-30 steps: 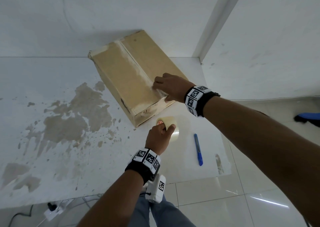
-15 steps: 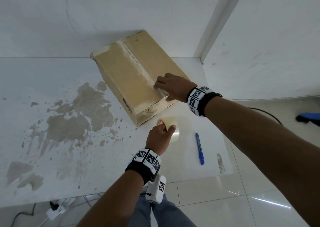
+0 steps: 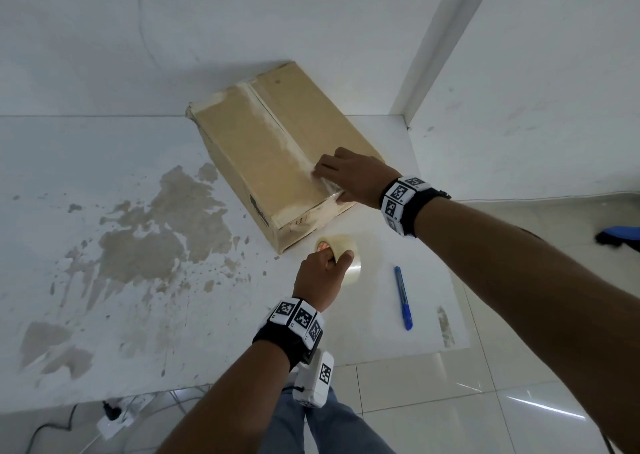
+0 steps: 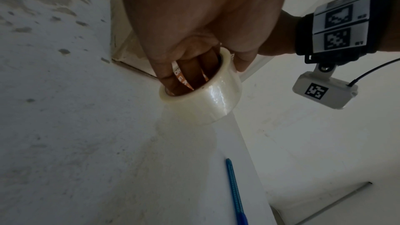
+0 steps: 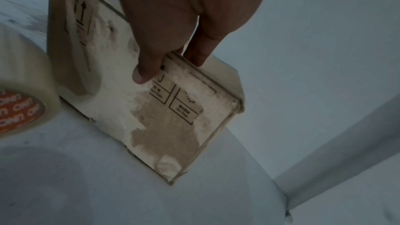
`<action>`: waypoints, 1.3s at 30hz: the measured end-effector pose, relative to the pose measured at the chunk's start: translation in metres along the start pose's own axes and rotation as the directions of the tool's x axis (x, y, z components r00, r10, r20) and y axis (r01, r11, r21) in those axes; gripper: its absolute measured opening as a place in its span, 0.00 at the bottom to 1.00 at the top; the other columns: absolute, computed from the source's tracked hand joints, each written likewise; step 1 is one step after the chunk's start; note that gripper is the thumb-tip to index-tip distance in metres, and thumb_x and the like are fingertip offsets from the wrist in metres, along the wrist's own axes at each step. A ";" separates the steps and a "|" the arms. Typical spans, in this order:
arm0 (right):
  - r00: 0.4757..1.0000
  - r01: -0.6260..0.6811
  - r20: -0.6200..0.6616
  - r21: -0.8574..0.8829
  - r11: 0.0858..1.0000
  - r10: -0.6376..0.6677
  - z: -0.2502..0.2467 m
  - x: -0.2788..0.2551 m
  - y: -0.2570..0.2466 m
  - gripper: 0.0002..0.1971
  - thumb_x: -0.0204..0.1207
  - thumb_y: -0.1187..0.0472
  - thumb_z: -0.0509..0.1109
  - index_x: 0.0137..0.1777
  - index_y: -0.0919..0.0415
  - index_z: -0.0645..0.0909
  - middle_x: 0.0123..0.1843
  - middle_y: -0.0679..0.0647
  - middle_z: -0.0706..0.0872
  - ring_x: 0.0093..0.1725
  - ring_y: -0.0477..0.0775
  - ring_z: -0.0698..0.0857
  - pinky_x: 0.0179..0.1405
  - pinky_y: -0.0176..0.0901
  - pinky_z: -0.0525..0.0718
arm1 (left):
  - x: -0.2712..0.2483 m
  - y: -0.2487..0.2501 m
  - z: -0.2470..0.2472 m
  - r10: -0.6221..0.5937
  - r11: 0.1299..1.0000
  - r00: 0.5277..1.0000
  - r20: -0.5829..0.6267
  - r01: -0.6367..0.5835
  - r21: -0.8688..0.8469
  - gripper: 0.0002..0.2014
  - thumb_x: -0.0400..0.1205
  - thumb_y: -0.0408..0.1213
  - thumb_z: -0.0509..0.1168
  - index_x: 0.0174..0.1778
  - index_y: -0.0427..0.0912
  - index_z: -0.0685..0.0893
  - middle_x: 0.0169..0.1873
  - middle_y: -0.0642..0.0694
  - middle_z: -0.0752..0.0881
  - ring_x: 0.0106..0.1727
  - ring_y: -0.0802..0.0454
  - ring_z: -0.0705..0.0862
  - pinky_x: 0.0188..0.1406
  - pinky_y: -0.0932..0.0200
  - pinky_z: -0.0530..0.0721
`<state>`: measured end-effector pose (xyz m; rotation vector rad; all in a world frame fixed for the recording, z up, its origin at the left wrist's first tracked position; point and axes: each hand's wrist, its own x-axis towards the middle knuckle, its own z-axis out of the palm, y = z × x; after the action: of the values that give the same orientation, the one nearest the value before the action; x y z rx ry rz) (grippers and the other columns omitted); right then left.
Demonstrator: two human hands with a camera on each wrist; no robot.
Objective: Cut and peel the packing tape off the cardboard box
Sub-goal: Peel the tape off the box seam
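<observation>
Our left hand (image 3: 320,270) grips the tape roll (image 4: 207,98), its orange core lettering blurred; our right hand (image 3: 349,176) presses flat on the cardboard box (image 3: 263,149), printed with arrows.

Left hand (image 3: 320,271): fingers hooked inside the roll of tape (image 4: 207,99), thumb outside, gripping it.
Right hand (image 3: 349,176): palm down, fingers flat on the box (image 3: 277,149) top, thumb over its near edge.
Right arm: stretched forward.
Left arm: bent, nearer the body.

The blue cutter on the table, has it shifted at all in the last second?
No. The blue cutter lies in the same spot beside the tape roll, near the table's edge.
</observation>
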<state>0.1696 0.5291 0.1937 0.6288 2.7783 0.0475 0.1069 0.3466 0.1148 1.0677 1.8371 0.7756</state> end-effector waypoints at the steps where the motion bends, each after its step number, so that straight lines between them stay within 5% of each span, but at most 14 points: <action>1: 1.000 0.019 -0.001 -0.007 1.000 -0.019 0.000 0.001 0.002 0.35 0.71 0.57 0.81 0.77 0.58 0.71 0.71 0.53 0.77 0.62 0.59 0.76 0.44 0.53 0.86 | 0.000 0.000 0.000 -0.002 1.000 1.000 0.000 0.002 -0.010 0.21 0.84 0.51 0.63 0.38 0.34 0.81 0.31 0.39 0.83 0.40 0.43 0.80 0.40 0.58 0.72; 6: 0.995 0.103 -0.012 0.060 0.993 -0.103 0.000 0.000 0.014 0.36 0.71 0.59 0.80 0.79 0.59 0.70 0.73 0.54 0.77 0.63 0.61 0.77 0.59 0.57 0.82 | -0.002 -0.002 -0.001 -0.010 1.000 1.000 0.007 0.010 -0.027 0.30 0.76 0.58 0.58 0.44 0.30 0.85 0.38 0.31 0.88 0.42 0.41 0.82 0.40 0.57 0.75; 11: 0.998 0.035 -0.068 0.283 0.958 -0.016 -0.003 0.002 0.010 0.34 0.68 0.37 0.77 0.70 0.55 0.81 0.66 0.51 0.83 0.60 0.58 0.80 0.56 0.56 0.83 | -0.001 -0.003 -0.003 -0.023 0.999 1.000 0.013 0.024 -0.036 0.28 0.74 0.59 0.57 0.37 0.33 0.83 0.30 0.36 0.83 0.37 0.44 0.79 0.39 0.57 0.74; 19: 0.993 0.005 0.116 0.266 0.964 -0.037 -0.030 0.007 0.013 0.32 0.69 0.59 0.81 0.75 0.54 0.79 0.71 0.52 0.79 0.69 0.59 0.76 0.64 0.52 0.78 | 0.001 -0.003 -0.003 0.003 0.999 1.000 0.010 -0.003 -0.037 0.31 0.74 0.59 0.56 0.45 0.31 0.87 0.37 0.32 0.88 0.44 0.40 0.85 0.43 0.55 0.78; 25: 0.996 -0.010 0.085 0.274 0.962 -0.014 -0.028 0.005 0.009 0.31 0.69 0.47 0.80 0.72 0.52 0.80 0.68 0.52 0.81 0.66 0.57 0.78 0.64 0.55 0.80 | 0.000 -0.003 -0.001 0.012 1.000 1.000 0.006 -0.012 -0.026 0.30 0.75 0.59 0.57 0.44 0.32 0.87 0.36 0.33 0.88 0.43 0.41 0.84 0.44 0.53 0.80; 31: 0.987 0.043 0.146 0.167 0.985 -0.068 -0.032 0.008 0.014 0.35 0.71 0.60 0.81 0.78 0.53 0.74 0.72 0.54 0.76 0.68 0.59 0.76 0.63 0.54 0.79 | 0.002 -0.008 -0.002 0.005 1.000 1.000 -0.003 -0.005 -0.018 0.30 0.75 0.60 0.57 0.42 0.32 0.86 0.34 0.35 0.87 0.43 0.39 0.84 0.45 0.51 0.82; 39: 0.992 0.078 0.102 0.016 0.997 -0.079 -0.025 0.013 0.009 0.38 0.66 0.57 0.83 0.75 0.57 0.72 0.70 0.55 0.75 0.65 0.59 0.76 0.55 0.56 0.84 | 0.005 -0.009 0.001 0.019 1.000 1.000 -0.010 -0.019 -0.023 0.31 0.75 0.59 0.56 0.46 0.32 0.87 0.38 0.33 0.89 0.44 0.39 0.85 0.46 0.52 0.82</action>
<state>0.1549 0.5435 0.2154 0.5092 2.7023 -0.0173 0.1030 0.3474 0.1052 1.0695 1.8247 0.8123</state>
